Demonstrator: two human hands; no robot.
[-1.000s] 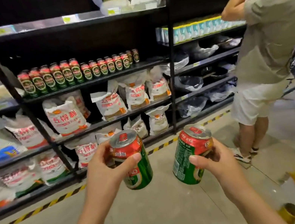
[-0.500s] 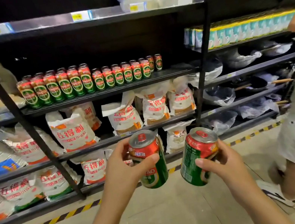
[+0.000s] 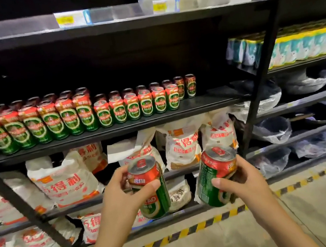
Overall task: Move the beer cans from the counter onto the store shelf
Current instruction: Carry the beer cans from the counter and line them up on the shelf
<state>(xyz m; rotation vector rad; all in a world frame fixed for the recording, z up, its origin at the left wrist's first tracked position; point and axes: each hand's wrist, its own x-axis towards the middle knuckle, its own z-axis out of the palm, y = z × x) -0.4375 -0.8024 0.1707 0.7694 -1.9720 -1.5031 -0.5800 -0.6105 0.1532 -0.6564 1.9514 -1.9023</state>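
Observation:
My left hand [image 3: 120, 198] grips a red-and-green beer can [image 3: 150, 187] held upright. My right hand [image 3: 244, 183] grips a second such can [image 3: 215, 177], tilted slightly left. Both cans are in front of me at about the height of the flour bags, below the black store shelf [image 3: 208, 103]. That shelf carries rows of matching beer cans [image 3: 82, 113]: tall ones on the left, short ones to their right. The shelf's right end, past the last short can, is bare.
Bags of flour [image 3: 65, 181] fill the lower shelves. A slanted black upright [image 3: 259, 84] divides this bay from the one on the right, which holds boxed goods [image 3: 307, 43] and bagged pans. Yellow-black tape [image 3: 177, 236] marks the floor along the shelf base.
I have come closer to the shelf and turned left; it now fills the view. The person on the right has dropped out of sight. Both cans stay in my hands.

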